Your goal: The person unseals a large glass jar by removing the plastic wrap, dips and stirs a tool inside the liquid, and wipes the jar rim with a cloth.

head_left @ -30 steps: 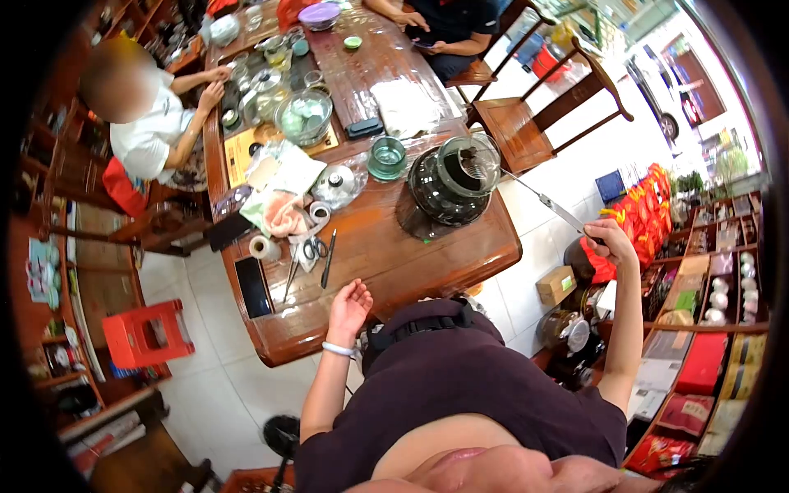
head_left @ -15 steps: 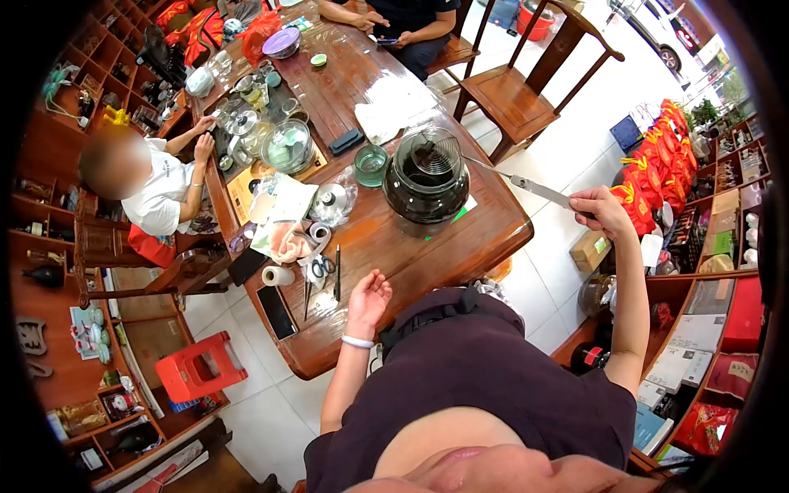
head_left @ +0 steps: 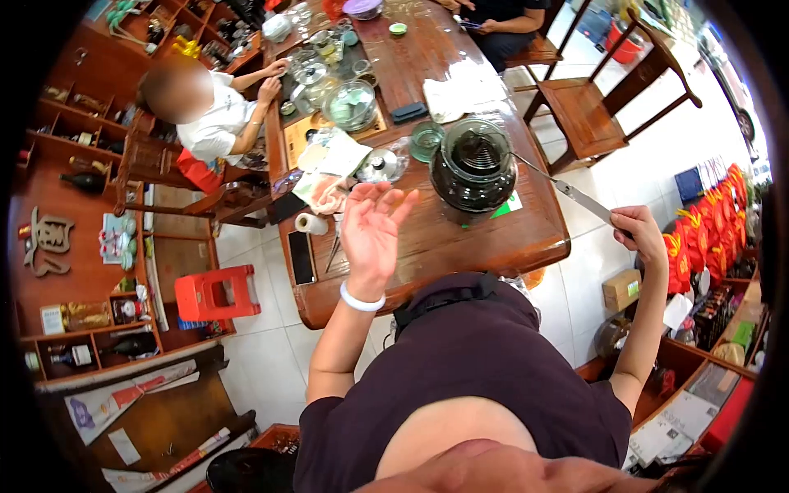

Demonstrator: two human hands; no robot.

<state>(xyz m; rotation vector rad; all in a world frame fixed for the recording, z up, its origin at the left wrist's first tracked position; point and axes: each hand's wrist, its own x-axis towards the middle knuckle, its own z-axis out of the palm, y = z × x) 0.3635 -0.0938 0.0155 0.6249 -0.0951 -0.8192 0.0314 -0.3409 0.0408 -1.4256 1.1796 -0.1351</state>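
In my right hand (head_left: 639, 234) is the flat metal handle of a wire skimmer (head_left: 582, 202), fingers closed round its end. The skimmer's round wire head sits in the mouth of a large dark glass jar (head_left: 474, 185) on the wooden table. Dark contents show through the jar's glass; how deep the head reaches is hard to see. My left hand (head_left: 371, 238), with a white band at the wrist, is raised over the near table edge, empty and with its fingers apart. Beside the jar stand a greenish glass (head_left: 426, 142) and a glass lid (head_left: 381, 166).
On the table (head_left: 526, 238) lie a phone (head_left: 302, 256), a paper roll (head_left: 311, 223), cloths and a glass bowl (head_left: 350, 105). A person in white (head_left: 220, 115) sits at left; another sits at the far side. A red stool (head_left: 217, 293) and a wooden chair (head_left: 583, 123) stand nearby.
My left hand has risen from beside the table edge, its fingers spreading. The skimmer head now sits lower in the jar's mouth. The whole view has shifted as my head turned.
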